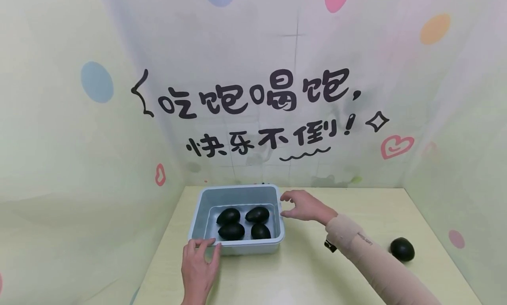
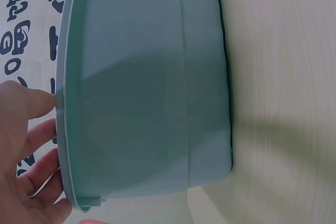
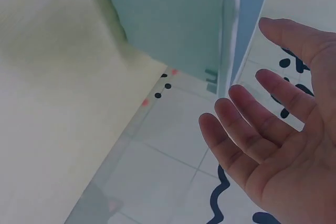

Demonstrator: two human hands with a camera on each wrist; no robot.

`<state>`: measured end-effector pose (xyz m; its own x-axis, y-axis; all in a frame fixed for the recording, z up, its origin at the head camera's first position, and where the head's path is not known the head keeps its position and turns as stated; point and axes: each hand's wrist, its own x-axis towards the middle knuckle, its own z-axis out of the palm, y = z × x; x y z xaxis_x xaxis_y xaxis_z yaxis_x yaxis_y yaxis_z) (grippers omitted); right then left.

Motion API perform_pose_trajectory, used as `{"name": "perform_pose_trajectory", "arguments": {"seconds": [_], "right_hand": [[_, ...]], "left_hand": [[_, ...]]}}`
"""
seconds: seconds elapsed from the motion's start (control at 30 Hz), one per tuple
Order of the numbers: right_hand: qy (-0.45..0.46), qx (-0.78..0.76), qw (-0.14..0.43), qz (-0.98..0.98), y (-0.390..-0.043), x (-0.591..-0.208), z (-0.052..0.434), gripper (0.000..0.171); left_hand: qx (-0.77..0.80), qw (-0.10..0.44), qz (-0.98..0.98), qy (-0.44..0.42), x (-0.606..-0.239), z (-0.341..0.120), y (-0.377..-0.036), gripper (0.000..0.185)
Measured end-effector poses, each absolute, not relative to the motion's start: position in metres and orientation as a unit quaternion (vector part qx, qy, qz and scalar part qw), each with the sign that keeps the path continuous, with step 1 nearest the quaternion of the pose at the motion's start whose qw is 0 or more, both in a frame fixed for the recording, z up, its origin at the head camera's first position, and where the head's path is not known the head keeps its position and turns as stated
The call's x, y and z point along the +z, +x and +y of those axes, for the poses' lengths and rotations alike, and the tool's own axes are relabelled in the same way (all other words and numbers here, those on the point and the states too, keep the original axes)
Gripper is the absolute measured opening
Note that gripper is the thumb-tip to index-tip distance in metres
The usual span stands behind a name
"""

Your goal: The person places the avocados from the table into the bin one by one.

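Between the hands sits the tub (image 1: 237,245), left hand (image 1: 200,265) touching its 7 o'clock rim corner, right hand (image 1: 303,206) spread open beside its 2 o'clock rim.

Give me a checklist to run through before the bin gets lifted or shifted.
1. Left hand on the blue bin: ok, fingers touch the near-left rim.
2. Right hand on the bin: not ok, open beside the right rim, no grip.
3. Four dark avocados inside the bin: ok.
4. Loose avocado gathered in: not ok, it lies on the table to the right.
5. Water in the bin: cannot tell.
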<state>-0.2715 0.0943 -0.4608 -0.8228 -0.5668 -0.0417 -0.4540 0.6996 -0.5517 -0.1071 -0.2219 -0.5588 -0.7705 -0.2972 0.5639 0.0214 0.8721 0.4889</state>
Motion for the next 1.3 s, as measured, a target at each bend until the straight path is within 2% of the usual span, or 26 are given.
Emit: {"name": "perform_pose_trajectory", "arguments": {"seconds": [0.77,1.3], "right_hand": [[-0.243,-0.250,0.109,0.931,-0.275,-0.489,0.131,0.042],[-0.216,-0.259,0.128,0.933,-0.274,-0.501,0.151,0.046]], "left_hand": [[-0.238,0.329,-0.911,0.080,-0.561,-0.222,-0.106,0.020],[-0.241,0.330,-0.909,0.079,-0.560,-0.222,-0.107,0.020]]}}
